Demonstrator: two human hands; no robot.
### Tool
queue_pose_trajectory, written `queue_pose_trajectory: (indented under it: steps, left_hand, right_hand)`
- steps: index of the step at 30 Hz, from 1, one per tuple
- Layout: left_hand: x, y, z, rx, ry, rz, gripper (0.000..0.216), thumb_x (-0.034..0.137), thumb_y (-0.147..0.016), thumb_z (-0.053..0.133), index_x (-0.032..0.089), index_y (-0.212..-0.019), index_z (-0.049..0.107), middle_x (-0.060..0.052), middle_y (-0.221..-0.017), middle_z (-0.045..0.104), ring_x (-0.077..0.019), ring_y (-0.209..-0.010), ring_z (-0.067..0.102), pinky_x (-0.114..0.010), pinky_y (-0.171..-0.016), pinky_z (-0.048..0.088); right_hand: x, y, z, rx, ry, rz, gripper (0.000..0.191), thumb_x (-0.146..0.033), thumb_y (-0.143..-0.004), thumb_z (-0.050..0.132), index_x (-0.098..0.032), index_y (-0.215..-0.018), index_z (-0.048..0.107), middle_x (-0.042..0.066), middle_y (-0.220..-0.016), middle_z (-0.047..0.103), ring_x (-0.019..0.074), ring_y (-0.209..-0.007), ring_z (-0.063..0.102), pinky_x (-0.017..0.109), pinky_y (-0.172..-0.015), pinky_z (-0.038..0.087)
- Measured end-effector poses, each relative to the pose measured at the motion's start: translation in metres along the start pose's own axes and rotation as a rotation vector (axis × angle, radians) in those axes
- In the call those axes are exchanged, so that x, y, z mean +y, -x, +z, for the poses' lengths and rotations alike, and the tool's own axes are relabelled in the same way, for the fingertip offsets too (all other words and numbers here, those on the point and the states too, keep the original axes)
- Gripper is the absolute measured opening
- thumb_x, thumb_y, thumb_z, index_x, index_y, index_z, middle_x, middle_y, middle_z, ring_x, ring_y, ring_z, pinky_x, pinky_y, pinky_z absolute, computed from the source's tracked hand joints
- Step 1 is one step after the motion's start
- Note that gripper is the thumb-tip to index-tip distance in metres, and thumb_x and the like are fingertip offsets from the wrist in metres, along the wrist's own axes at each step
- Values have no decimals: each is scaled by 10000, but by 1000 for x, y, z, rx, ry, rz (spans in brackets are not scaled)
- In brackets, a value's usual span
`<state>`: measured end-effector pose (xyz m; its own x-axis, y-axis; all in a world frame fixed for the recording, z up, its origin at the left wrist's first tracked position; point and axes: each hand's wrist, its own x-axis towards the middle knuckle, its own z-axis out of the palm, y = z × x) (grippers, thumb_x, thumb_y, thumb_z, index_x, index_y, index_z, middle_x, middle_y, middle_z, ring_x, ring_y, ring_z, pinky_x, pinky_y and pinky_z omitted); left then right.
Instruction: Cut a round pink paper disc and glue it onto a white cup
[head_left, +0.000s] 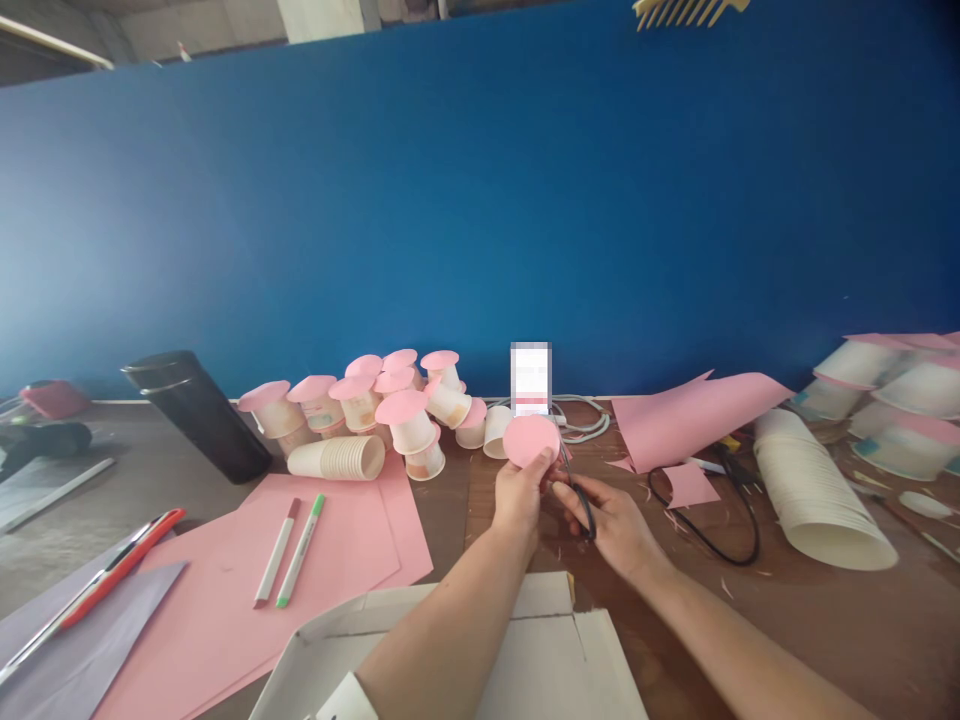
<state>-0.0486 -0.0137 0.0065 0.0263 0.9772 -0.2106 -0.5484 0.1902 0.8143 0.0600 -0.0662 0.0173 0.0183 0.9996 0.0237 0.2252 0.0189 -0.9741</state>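
A round pink paper disc (529, 440) is pinched at its lower edge between the thumb and fingers of my left hand (519, 492). My right hand (606, 522) has its fingers in the dark handles of a pair of scissors (583, 508). The blades point up along the disc's right edge; whether they touch the paper I cannot tell. Just behind the disc a white paper cup (496, 432) lies on its side. To the left stand several paper cups topped with pink discs (403, 418).
Pink sheets (337, 540) bear two markers (300, 550). A black bottle (196, 415), a utility knife (112, 575) and a short cup stack (337, 458) are left. Right are a pink sheet (690, 412), a cable (742, 550) and a long cup stack (814, 490). White cardboard (555, 650) lies in front.
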Motion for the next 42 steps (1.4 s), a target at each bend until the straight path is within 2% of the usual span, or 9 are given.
queue_pose_trajectory:
  steps: [17, 29, 42]
  left_hand:
    - [0, -1, -1, 1, 31, 4, 367, 367, -566, 822, 100, -780, 691, -71, -705, 665, -126, -616, 579, -241, -592, 449]
    - [2, 0, 0, 20, 16, 15, 290, 341, -622, 781, 102, -762, 694, -48, -672, 653, -97, -594, 556, -212, -572, 401]
    - [5, 1, 1, 36, 20, 3, 335, 349, -595, 801, 100, -796, 706, -76, -723, 688, -112, -625, 578, -225, -592, 410]
  right_hand:
    - [5, -1, -1, -1, -26, 17, 460, -559, -796, 616, -193, -1060, 707, -32, -567, 518, 130, -531, 481, 226, -470, 400]
    - [2, -1, -1, 4, -4, 35, 516, -572, -796, 610, -174, -1115, 690, -37, -551, 512, 129, -526, 476, 227, -480, 394]
    - [5, -1, -1, 7, -2, 36, 533, -580, -796, 609, -172, -1131, 686, -33, -547, 515, 125, -524, 472, 217, -461, 396]
